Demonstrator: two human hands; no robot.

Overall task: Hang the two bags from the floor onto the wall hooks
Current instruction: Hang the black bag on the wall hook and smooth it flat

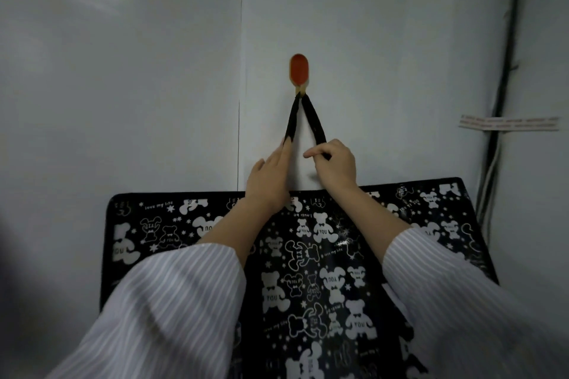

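A black bag [308,255] printed with white bears hangs flat against the white wall. Its black strap [312,115] loops over an orange wall hook [299,71] and splits into two strands. My left hand [271,181] lies along the left strand with its fingers extended and touching it. My right hand [334,168] pinches the right strand between thumb and fingers. Both forearms, in white striped sleeves, cross in front of the bag. Only one bag and one hook are in view.
A vertical seam [239,101] runs down the wall left of the hook. Dark cables [505,86] run down the corner at the right, with a strip of tape [508,122] across them.
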